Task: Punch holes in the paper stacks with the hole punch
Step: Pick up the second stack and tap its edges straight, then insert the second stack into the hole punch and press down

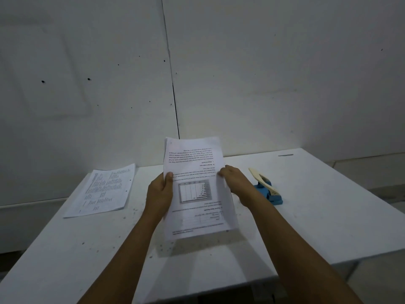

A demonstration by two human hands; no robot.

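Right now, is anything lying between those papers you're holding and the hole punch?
Nothing visible does. Both hands, left hand and right hand, hold the papers above the table. The punch sits just to their right, beyond the right hand, with only bare tabletop between.

Printed paper stack (195,187) held upright above the table, second printed stack (105,189) lying flat at left with punched holes, blue hole punch (266,189) with cream lever at right

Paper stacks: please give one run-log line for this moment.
held stack: both hands, upright | punched stack: table, left | hole punch: right, untouched
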